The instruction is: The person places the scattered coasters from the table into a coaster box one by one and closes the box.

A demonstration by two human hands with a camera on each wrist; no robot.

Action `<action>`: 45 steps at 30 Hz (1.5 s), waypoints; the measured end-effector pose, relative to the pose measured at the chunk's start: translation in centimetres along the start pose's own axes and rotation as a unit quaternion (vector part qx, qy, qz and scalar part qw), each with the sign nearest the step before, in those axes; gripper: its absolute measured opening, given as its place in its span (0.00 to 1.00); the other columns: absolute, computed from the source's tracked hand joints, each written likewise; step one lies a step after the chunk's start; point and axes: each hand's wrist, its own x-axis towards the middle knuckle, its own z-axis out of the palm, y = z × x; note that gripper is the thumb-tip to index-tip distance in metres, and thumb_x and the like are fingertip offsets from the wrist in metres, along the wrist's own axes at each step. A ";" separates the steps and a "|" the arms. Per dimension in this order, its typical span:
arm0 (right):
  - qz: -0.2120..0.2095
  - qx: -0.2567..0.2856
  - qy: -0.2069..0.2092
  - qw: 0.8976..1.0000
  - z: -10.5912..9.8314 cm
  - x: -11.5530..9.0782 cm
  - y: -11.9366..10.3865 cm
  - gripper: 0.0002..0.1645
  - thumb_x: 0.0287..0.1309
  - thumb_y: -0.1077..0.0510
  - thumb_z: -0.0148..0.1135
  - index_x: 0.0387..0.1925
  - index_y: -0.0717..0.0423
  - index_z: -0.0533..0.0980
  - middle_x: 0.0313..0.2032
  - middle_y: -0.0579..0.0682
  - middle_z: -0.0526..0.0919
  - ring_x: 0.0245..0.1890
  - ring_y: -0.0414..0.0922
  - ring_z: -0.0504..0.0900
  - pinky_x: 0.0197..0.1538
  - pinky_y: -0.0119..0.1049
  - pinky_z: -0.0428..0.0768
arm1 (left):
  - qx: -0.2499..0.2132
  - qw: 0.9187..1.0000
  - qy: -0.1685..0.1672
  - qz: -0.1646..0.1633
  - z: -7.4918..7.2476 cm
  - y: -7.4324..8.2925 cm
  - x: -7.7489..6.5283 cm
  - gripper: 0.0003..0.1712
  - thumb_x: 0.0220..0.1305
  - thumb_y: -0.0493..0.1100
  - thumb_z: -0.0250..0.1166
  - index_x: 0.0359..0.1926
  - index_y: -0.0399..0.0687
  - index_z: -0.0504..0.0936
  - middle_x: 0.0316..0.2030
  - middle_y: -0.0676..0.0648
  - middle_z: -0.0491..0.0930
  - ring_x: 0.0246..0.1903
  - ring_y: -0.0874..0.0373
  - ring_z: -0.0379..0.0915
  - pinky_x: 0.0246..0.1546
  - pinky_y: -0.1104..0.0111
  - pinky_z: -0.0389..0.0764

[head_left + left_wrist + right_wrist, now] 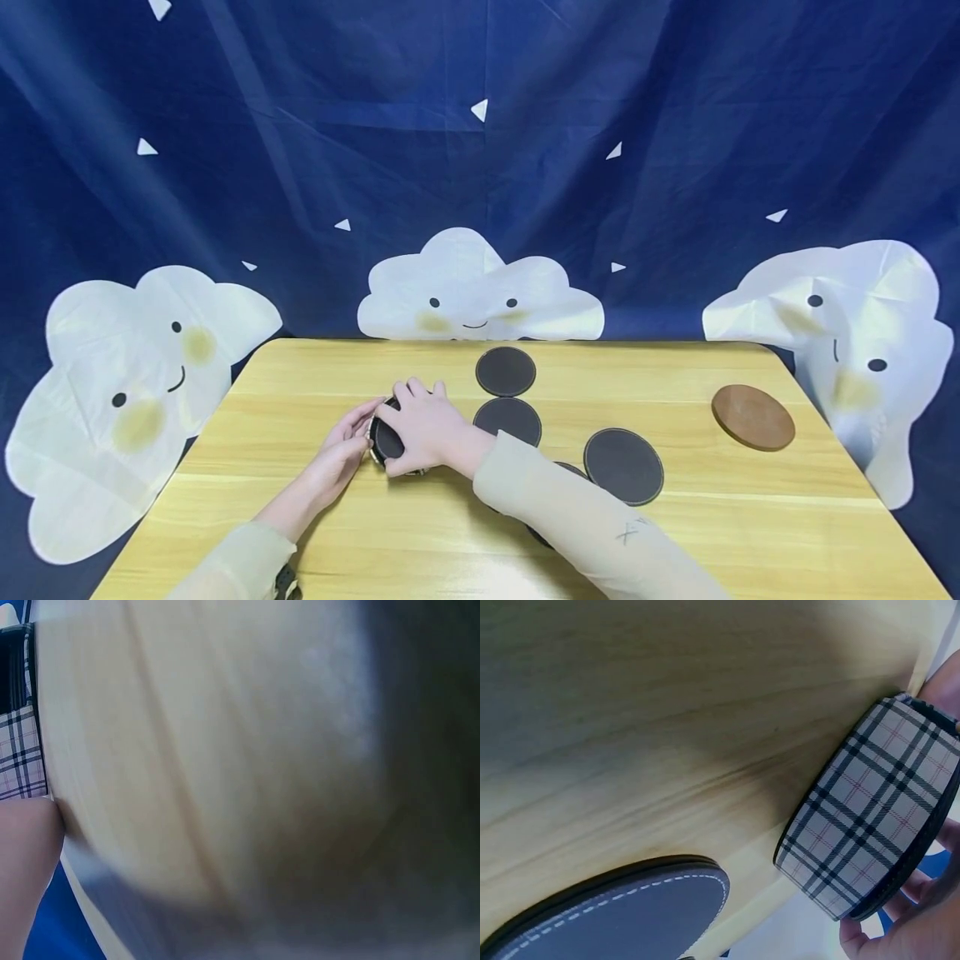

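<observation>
A round plaid-sided coaster holder (866,810) with a black top stands on the left half of the table. My left hand (341,458) holds its left side, fingers along the far edge and thumb on the near side. My right hand (429,425) reaches across from the right and grips the holder from above, fingers spread over its dark top. In the right wrist view, the fingertips (853,939) meet the holder's rim. The left wrist view shows part of the plaid side (21,754) and a bit of a hand. What lies inside the holder is hidden.
Several black round coasters with pale stitching lie on the wooden table (247,433), among them a far one (506,372) and a right one (624,467). The right forearm partly covers others. A brown disc (753,417) lies far right. A blue cloud-print curtain (480,167) hangs behind.
</observation>
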 end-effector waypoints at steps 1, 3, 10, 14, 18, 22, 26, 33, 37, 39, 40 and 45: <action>0.001 -0.002 -0.003 1.000 0.0 0.1 0.0 0.46 0.46 0.23 0.68 0.66 0.33 0.73 0.60 0.47 0.75 0.58 0.45 0.71 0.49 0.45 0.73 | -0.001 1.000 0.000 0.001 0.0 0.0 0.0 0.48 0.59 0.23 0.48 0.81 0.26 0.47 0.66 0.66 0.68 0.63 0.82 0.68 0.66 0.86 0.68; 0.002 -0.007 -0.005 1.000 0.1 0.2 -0.1 0.46 0.47 0.22 0.66 0.66 0.33 0.72 0.60 0.47 0.75 0.58 0.45 0.70 0.50 0.45 0.73 | -0.002 1.000 -0.002 0.002 -0.1 -0.1 0.0 0.47 0.59 0.23 0.48 0.81 0.26 0.47 0.66 0.67 0.69 0.63 0.82 0.68 0.66 0.86 0.68; -0.015 -0.041 0.014 0.999 1.5 0.2 -0.3 0.44 0.49 0.22 0.63 0.64 0.37 0.72 0.60 0.46 0.75 0.59 0.45 0.71 0.54 0.47 0.74 | -0.010 1.000 -0.014 0.016 -0.2 -0.4 0.1 0.46 0.60 0.24 0.47 0.80 0.23 0.45 0.65 0.68 0.70 0.64 0.81 0.69 0.66 0.86 0.68; -0.023 -0.053 0.027 0.998 2.0 0.0 -0.4 0.44 0.50 0.22 0.63 0.63 0.39 0.73 0.60 0.47 0.75 0.60 0.45 0.72 0.56 0.48 0.75 | -0.011 0.999 -0.022 0.026 -0.3 -0.5 0.2 0.46 0.60 0.24 0.47 0.80 0.22 0.45 0.65 0.68 0.72 0.65 0.79 0.69 0.66 0.85 0.69; -0.020 -0.068 0.035 0.997 2.1 -0.1 -0.6 0.43 0.51 0.22 0.62 0.62 0.39 0.73 0.60 0.47 0.75 0.60 0.45 0.73 0.57 0.48 0.76 | -0.014 0.999 -0.021 0.031 -0.3 -0.5 0.2 0.46 0.60 0.23 0.47 0.80 0.21 0.45 0.65 0.68 0.73 0.65 0.79 0.70 0.66 0.84 0.69; -0.015 -0.074 0.040 0.996 2.1 -0.3 -0.7 0.43 0.52 0.22 0.61 0.62 0.39 0.73 0.60 0.47 0.76 0.61 0.45 0.73 0.57 0.47 0.75 | -0.018 0.999 -0.021 0.032 -0.2 -0.5 0.2 0.46 0.60 0.23 0.47 0.79 0.21 0.45 0.65 0.67 0.74 0.65 0.78 0.71 0.66 0.84 0.70; -0.014 -0.076 0.038 0.996 2.0 -0.5 -0.6 0.41 0.53 0.21 0.61 0.60 0.38 0.74 0.60 0.47 0.76 0.61 0.45 0.73 0.58 0.46 0.74 | -0.018 0.999 -0.020 0.030 -0.1 -0.5 0.2 0.46 0.59 0.23 0.47 0.80 0.21 0.45 0.65 0.67 0.74 0.65 0.77 0.71 0.66 0.84 0.70; -0.024 -0.080 0.037 0.996 1.3 -0.7 0.2 0.38 0.58 0.23 0.58 0.60 0.40 0.73 0.60 0.48 0.76 0.60 0.45 0.74 0.56 0.43 0.75 | -0.018 0.999 -0.019 0.031 -0.1 -0.5 0.2 0.47 0.58 0.23 0.46 0.79 0.21 0.44 0.64 0.69 0.75 0.64 0.79 0.71 0.66 0.84 0.70; -0.014 -0.072 0.039 0.997 0.4 -0.7 1.2 0.40 0.60 0.23 0.57 0.65 0.40 0.73 0.60 0.49 0.76 0.60 0.46 0.74 0.55 0.43 0.75 | -0.020 0.999 -0.022 0.033 -0.1 -0.5 0.3 0.46 0.59 0.22 0.46 0.79 0.20 0.44 0.64 0.70 0.76 0.64 0.78 0.71 0.67 0.83 0.71; -0.006 -0.069 0.037 0.997 0.0 -0.7 1.8 0.40 0.61 0.23 0.56 0.65 0.39 0.73 0.60 0.49 0.76 0.60 0.46 0.74 0.56 0.43 0.75 | -0.021 0.999 -0.021 0.032 -0.2 -0.5 0.3 0.46 0.59 0.22 0.46 0.80 0.21 0.45 0.64 0.69 0.76 0.65 0.77 0.71 0.67 0.83 0.71; -0.002 -0.068 0.037 0.997 -0.2 -0.7 2.1 0.39 0.61 0.23 0.56 0.65 0.38 0.73 0.59 0.49 0.76 0.60 0.46 0.74 0.57 0.44 0.75 | -0.021 0.999 -0.020 0.030 -0.1 -0.5 0.3 0.46 0.59 0.23 0.46 0.80 0.21 0.45 0.64 0.69 0.76 0.65 0.76 0.71 0.66 0.83 0.71; 0.020 -0.058 0.014 0.998 -1.2 -0.7 3.6 0.37 0.65 0.23 0.53 0.65 0.38 0.73 0.60 0.49 0.74 0.63 0.47 0.73 0.61 0.47 0.74 | -0.025 0.999 -0.016 0.025 -0.1 -0.5 0.2 0.46 0.59 0.23 0.47 0.80 0.22 0.46 0.64 0.67 0.76 0.64 0.75 0.71 0.66 0.83 0.72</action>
